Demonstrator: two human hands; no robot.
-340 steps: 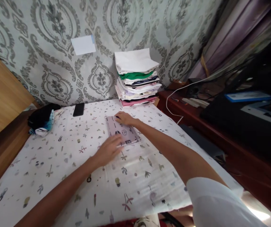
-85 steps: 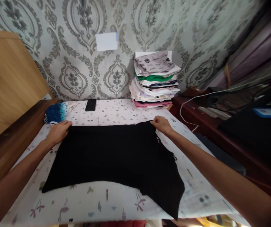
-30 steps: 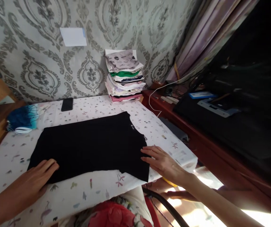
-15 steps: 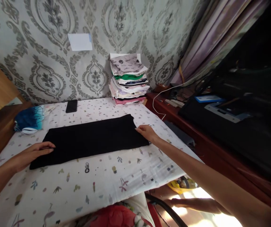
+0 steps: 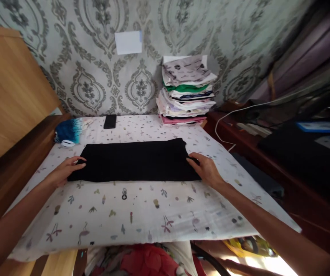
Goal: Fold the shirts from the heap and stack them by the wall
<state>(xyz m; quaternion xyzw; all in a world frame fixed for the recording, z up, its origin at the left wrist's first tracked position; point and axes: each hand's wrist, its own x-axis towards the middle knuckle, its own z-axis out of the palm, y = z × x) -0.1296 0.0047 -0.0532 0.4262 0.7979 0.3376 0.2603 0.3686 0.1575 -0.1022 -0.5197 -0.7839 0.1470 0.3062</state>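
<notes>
A black garment [image 5: 136, 161], folded into a long strip, lies flat across the table with its printed white cloth [image 5: 142, 211]. At the strip's left end, my left hand [image 5: 67, 168] pinches the edge between thumb and fingers. My right hand [image 5: 205, 168] grips the opposite end, its thumb on top of the fabric. The garment's exact kind cannot be made out while it is folded.
Folded clothes [image 5: 186, 92] form a tall stack at the back right. A black phone [image 5: 110, 121] lies near the wall, and a blue-and-white cloth item [image 5: 68, 132] sits at the left. A white cable [image 5: 218, 124] hangs over the dark red furniture on the right.
The view has turned left. My right hand has gone from touching the garment's end to gripping it, and my left hand now holds the left edge. The strip lies straighter.
</notes>
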